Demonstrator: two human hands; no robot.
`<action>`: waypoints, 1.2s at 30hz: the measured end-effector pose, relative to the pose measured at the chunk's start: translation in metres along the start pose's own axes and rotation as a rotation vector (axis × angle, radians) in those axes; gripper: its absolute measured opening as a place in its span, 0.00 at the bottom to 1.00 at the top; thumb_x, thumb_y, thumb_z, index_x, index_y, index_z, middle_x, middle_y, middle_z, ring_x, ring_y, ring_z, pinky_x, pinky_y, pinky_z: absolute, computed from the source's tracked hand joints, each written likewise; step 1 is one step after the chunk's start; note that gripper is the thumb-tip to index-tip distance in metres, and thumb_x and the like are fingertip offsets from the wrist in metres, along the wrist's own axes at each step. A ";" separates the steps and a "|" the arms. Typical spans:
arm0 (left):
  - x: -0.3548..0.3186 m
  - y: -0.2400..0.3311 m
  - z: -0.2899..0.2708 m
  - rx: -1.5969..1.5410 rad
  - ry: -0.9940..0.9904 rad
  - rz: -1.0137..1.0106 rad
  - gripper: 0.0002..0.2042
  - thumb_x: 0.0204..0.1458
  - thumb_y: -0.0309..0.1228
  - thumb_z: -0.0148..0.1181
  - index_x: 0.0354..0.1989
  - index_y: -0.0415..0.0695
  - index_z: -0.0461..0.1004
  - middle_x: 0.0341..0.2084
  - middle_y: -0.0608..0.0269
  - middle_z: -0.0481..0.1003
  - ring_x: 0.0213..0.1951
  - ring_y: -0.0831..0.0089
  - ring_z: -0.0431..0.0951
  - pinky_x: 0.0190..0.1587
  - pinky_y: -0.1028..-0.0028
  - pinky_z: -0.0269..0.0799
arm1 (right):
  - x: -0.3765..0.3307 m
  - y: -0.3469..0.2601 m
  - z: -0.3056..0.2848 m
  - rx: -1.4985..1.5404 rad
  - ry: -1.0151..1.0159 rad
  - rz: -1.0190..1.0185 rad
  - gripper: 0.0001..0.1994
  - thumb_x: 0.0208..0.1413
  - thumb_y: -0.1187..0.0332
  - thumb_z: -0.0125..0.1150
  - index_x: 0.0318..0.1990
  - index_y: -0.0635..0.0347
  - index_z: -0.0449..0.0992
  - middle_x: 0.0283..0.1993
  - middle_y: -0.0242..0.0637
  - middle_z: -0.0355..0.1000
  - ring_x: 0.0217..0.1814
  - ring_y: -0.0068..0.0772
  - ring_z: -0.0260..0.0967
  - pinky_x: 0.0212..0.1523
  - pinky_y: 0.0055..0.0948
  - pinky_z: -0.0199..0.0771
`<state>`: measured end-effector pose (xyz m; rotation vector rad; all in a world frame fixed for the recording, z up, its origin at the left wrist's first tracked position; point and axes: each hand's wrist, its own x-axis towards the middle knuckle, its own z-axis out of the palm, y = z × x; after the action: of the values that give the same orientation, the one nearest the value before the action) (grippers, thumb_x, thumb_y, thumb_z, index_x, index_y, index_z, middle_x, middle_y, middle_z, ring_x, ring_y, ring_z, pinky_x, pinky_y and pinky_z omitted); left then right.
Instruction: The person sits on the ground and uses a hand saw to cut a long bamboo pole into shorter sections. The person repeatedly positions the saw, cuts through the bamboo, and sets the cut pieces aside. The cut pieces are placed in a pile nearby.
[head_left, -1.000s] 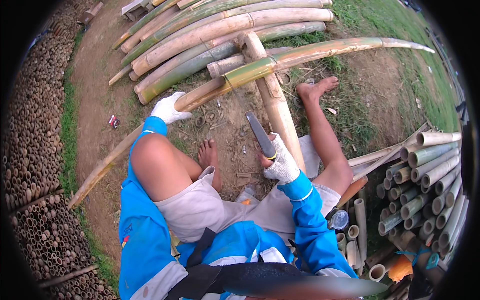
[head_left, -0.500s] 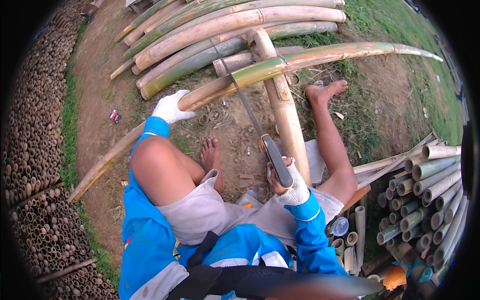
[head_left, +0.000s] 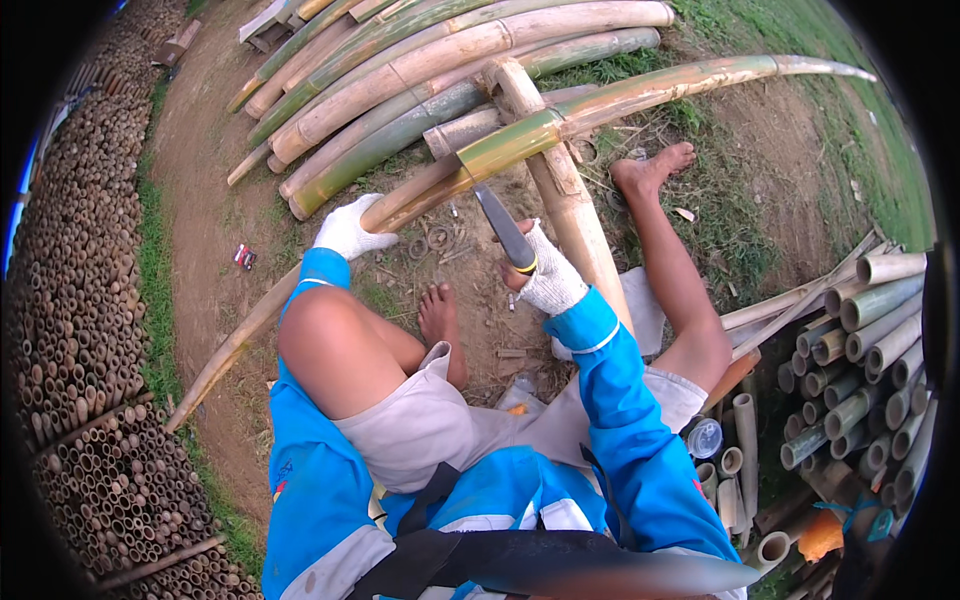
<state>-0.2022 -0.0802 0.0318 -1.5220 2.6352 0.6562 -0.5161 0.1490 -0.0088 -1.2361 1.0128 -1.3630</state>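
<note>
A long bamboo pole (head_left: 515, 142), green in its middle and tan toward both ends, crosses in front of me over an upright bamboo post (head_left: 575, 220). My left hand (head_left: 350, 228), in a white knit glove, is closed around the pole left of the post. In my right hand (head_left: 550, 275), whose glove leaves fingers bare, is the dark handle of a hand saw (head_left: 507, 232). Its blade meets the pole between my left hand and the post, and part of the blade is hard to make out beyond the pole.
Several thick bamboo poles (head_left: 400, 75) lie side by side at the far side. Cut bamboo tubes (head_left: 850, 360) are heaped at the right, with a clear plastic cup (head_left: 704, 438) near my thigh. Stacked bamboo pieces (head_left: 75, 300) line the left. My bare feet rest on the dirt.
My right hand has pushed the saw forward, away from me, bringing its handle close to the pole. My left hand keeps its hold, and the whole view has shifted slightly.
</note>
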 end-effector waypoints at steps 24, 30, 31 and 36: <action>-0.021 0.028 0.021 0.061 0.183 0.067 0.52 0.47 0.59 0.77 0.80 0.50 0.62 0.70 0.43 0.70 0.71 0.43 0.70 0.75 0.51 0.64 | -0.020 -0.043 0.030 -0.255 0.283 0.060 0.28 0.58 0.76 0.64 0.67 0.63 0.66 0.48 0.36 0.70 0.47 0.26 0.70 0.51 0.29 0.74; 0.025 0.067 0.032 0.212 0.183 0.052 0.49 0.44 0.51 0.80 0.76 0.51 0.64 0.61 0.43 0.78 0.61 0.44 0.79 0.63 0.50 0.76 | -0.041 -0.032 0.037 -0.307 0.250 0.062 0.29 0.60 0.79 0.63 0.69 0.62 0.65 0.47 0.29 0.69 0.46 0.18 0.68 0.49 0.22 0.72; 0.031 0.068 0.031 0.217 0.184 0.050 0.46 0.44 0.50 0.79 0.74 0.51 0.66 0.58 0.43 0.79 0.59 0.44 0.81 0.61 0.50 0.78 | -0.054 -0.032 0.035 -0.372 0.266 0.032 0.29 0.59 0.79 0.63 0.69 0.62 0.65 0.47 0.29 0.68 0.46 0.18 0.67 0.49 0.22 0.72; 0.044 0.060 0.032 0.233 0.125 0.024 0.38 0.46 0.50 0.75 0.67 0.51 0.70 0.50 0.45 0.84 0.51 0.45 0.86 0.55 0.50 0.81 | -0.188 -0.071 0.035 -0.102 0.339 0.182 0.30 0.58 0.80 0.65 0.69 0.58 0.67 0.41 0.32 0.70 0.36 0.21 0.69 0.36 0.23 0.71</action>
<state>-0.2813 -0.0788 0.0132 -1.5107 2.7069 0.2500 -0.4941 0.3463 0.0350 -0.9759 1.4104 -1.4184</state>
